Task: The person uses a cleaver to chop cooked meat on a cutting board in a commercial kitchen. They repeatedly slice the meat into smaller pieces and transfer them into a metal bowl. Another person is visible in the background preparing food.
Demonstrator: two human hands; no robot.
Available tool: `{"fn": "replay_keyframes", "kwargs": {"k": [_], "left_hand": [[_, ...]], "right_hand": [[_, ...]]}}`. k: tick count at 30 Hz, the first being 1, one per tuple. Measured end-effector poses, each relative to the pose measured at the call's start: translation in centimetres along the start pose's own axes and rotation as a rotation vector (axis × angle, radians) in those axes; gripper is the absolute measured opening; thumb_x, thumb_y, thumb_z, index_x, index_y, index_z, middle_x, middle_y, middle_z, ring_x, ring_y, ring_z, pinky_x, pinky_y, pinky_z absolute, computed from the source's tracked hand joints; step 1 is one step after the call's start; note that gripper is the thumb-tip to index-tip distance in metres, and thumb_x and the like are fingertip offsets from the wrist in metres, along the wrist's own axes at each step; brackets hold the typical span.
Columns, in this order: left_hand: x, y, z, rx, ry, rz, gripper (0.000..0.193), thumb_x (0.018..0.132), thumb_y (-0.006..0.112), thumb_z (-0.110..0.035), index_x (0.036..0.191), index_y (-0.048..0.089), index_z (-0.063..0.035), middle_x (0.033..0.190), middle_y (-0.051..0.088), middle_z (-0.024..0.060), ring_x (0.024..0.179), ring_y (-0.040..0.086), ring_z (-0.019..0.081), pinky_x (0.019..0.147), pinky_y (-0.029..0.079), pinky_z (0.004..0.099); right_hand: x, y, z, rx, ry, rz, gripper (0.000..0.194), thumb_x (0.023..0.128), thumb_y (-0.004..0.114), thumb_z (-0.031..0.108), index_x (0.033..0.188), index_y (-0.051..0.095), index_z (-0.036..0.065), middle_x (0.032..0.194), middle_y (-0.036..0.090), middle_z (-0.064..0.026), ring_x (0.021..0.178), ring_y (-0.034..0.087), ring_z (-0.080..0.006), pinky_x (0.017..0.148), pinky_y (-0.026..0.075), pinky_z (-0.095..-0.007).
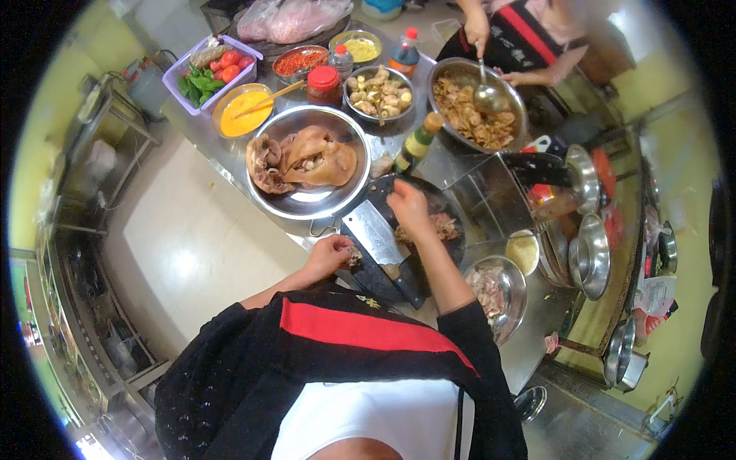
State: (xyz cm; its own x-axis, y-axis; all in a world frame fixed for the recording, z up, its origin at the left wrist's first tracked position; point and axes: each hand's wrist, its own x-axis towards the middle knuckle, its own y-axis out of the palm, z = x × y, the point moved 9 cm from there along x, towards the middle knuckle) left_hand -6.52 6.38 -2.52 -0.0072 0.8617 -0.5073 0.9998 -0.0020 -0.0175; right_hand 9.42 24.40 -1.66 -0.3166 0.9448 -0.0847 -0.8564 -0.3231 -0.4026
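My left hand (329,260) pinches a small dark scrap of meat (353,257) at the near left edge of the dark round chopping board (460,247). Above the board's far part, my right hand (413,211) has its fingers bent; whether anything is between them cannot be seen. A cleaver (372,230) lies flat on the board between my hands, its black handle towards me. Chopped meat (444,226) lies on the board, partly behind my right forearm. Just beyond my left hand, a large steel bowl (325,204) holds big pieces of cooked meat (322,158).
A green glass bottle (415,146) stands just past the board. Sliced meat fills a steel bowl (506,330) at right. Beyond are bowls of ginger (379,95) and beaten egg (246,112). Another person's hand (477,29) holds a ladle (490,98) in a large bowl (517,129).
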Motion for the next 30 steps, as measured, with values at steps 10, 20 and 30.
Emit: {"fn": "replay_keyframes", "kwargs": {"k": [10, 20, 30], "left_hand": [[1.7, 2.0, 0.3, -0.036, 0.061, 0.05, 0.013, 0.084, 0.071, -0.011, 0.089, 0.062, -0.003, 0.071, 0.062, 0.0022, 0.062, 0.06, 0.0093, 0.051, 0.048, 0.0241], [1.0, 3.2, -3.5, 0.532, 0.508, -0.141, 0.018, 0.083, 0.07, -0.012, 0.096, 0.066, -0.0003, 0.093, 0.066, 0.0154, 0.082, 0.065, 0.0257, 0.07, 0.052, 0.035], [-1.5, 6.9, -5.0, 0.779, 1.036, 0.134, 0.032, 0.078, 0.066, -0.007, 0.11, 0.065, -0.0026, 0.109, 0.062, 0.0141, 0.102, 0.057, 0.0331, 0.087, 0.048, 0.0407]], "right_hand": [[-18.0, 0.2, 2.8, -0.752, -0.14, 0.018, 0.064, 0.073, 0.075, 0.011, 0.13, 0.047, 0.003, 0.087, 0.053, -0.0206, 0.081, 0.058, -0.0409, 0.067, 0.051, -0.0474], [-20.8, -4.1, 3.3, -0.663, 0.057, -0.079, 0.022, 0.089, 0.059, 0.018, 0.094, 0.052, -0.002, 0.084, 0.057, -0.0255, 0.069, 0.061, -0.0455, 0.064, 0.053, -0.0518], [-18.8, -1.5, 4.4, -0.628, -0.045, -0.036, 0.013, 0.088, 0.054, 0.009, 0.093, 0.046, 0.0, 0.09, 0.053, -0.0241, 0.068, 0.062, -0.0441, 0.062, 0.053, -0.051]]}}
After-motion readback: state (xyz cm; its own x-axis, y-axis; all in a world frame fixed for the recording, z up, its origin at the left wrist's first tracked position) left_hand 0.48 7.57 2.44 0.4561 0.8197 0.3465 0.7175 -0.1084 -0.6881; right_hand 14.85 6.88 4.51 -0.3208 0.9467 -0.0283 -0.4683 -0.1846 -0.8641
